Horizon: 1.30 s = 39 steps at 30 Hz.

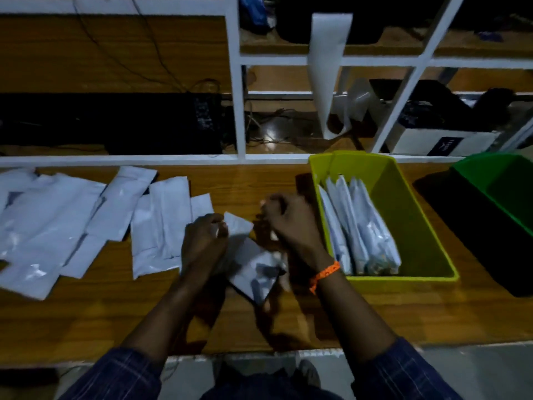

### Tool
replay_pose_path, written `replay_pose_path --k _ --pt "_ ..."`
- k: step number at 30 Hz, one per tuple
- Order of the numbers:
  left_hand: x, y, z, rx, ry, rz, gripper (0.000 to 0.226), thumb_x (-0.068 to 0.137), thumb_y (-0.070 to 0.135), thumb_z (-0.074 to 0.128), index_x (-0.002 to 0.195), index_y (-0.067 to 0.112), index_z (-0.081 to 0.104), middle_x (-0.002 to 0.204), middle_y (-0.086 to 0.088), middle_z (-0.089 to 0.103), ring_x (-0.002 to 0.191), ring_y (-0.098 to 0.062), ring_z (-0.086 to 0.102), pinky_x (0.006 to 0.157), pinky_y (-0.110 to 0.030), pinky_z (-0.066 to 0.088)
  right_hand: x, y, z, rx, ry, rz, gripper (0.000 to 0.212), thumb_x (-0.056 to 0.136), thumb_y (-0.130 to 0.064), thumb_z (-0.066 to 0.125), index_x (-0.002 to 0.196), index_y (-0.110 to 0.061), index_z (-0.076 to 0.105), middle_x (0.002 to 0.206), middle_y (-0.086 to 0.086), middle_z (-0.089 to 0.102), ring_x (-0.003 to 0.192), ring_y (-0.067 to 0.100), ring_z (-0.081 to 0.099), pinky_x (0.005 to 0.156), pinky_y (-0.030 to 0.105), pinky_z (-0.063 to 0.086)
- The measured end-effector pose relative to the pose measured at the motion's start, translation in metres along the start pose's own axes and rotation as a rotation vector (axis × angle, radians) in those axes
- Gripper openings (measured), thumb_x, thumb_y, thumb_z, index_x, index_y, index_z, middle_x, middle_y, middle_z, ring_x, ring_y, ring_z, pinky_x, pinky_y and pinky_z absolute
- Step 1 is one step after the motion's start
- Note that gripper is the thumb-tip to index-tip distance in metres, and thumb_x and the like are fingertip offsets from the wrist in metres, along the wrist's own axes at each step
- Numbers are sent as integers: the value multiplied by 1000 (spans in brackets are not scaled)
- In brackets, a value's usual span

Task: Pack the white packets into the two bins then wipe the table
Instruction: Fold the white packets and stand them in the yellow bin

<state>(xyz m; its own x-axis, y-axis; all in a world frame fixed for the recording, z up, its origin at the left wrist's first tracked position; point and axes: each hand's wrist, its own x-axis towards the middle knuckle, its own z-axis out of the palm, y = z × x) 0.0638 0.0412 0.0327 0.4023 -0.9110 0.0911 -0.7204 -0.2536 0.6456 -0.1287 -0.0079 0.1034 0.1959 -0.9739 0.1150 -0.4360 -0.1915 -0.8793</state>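
Note:
My left hand and my right hand both grip one white packet above the middle of the wooden table. The packet hangs tilted between them, its top corner by my left fingers. Several white packets lie spread over the table's left half. The yellow-green bin stands just right of my hands, with several packets upright along its left side. The dark green bin sits at the far right, its inside in shadow.
A white shelf frame runs along the table's back edge, with dark boxes, cables and a white box behind it. A white strip hangs from a shelf above the yellow-green bin. A dark patch lies between the bins.

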Motion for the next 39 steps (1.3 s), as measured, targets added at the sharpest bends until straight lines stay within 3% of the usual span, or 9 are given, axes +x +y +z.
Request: replay_pose_path --k 3,9,12,17,20,25,29,34,39 --pt "13 -55 -10 215 -8 -188 49 88 46 60 127 16 62 131 -12 60 122 -34 53 100 -44 44 -1 29 64 -282 -304 193 33 84 -32 72 88 0 66 88 22 71 88 35 68 71 36 49" --pt "27 -80 -17 86 -25 -422 90 81 74 54 142 9 39 143 -19 42 126 -40 49 99 -54 45 -5 46 113 -254 -111 340 61 73 -36 84 107 7 57 96 18 68 91 30 65 61 24 32" --pt "35 -81 -24 166 -125 -449 106 79 73 60 151 6 21 153 -21 28 132 -44 44 102 -54 42 -3 42 123 -264 -127 313 25 68 -14 79 76 4 63 71 15 64 68 25 59 58 27 33" --pt "40 -87 -33 430 -158 -271 61 90 51 60 131 8 44 125 -17 56 109 -36 60 87 -42 50 -17 39 107 -212 103 174 12 76 -13 65 66 -10 58 62 3 58 66 26 59 54 28 36" --pt "33 -82 -42 447 -146 -194 35 94 40 54 113 11 55 110 -13 65 99 -31 64 77 -33 48 -34 43 79 -286 -144 -16 29 84 -40 71 102 -18 71 97 -2 69 89 10 63 76 29 47" --pt "-1 -58 -55 273 -113 -165 41 93 45 52 121 15 52 106 -11 67 91 -30 67 77 -37 56 -46 78 50 -476 -45 -5 46 93 -34 54 131 -8 56 121 13 64 111 30 60 87 39 51" --pt "-19 -29 -59 67 -142 -182 49 91 47 55 132 27 37 113 -8 66 93 -30 68 77 -43 60 -28 92 51 -683 -147 354 82 83 -37 71 145 -4 29 140 22 40 130 43 40 95 47 47" --pt "-32 10 -43 -203 -149 11 57 91 34 62 142 24 37 117 -11 67 99 -30 67 74 -30 52 -22 80 50 -471 -97 409 67 61 -34 91 107 -3 53 108 17 59 100 34 59 66 31 39" --pt "-32 50 -12 -176 -230 92 76 81 55 51 148 28 29 117 -9 66 102 -31 65 82 -43 56 -35 32 18 -498 -40 118 29 81 -33 75 89 -12 58 80 2 59 83 29 64 56 28 33"
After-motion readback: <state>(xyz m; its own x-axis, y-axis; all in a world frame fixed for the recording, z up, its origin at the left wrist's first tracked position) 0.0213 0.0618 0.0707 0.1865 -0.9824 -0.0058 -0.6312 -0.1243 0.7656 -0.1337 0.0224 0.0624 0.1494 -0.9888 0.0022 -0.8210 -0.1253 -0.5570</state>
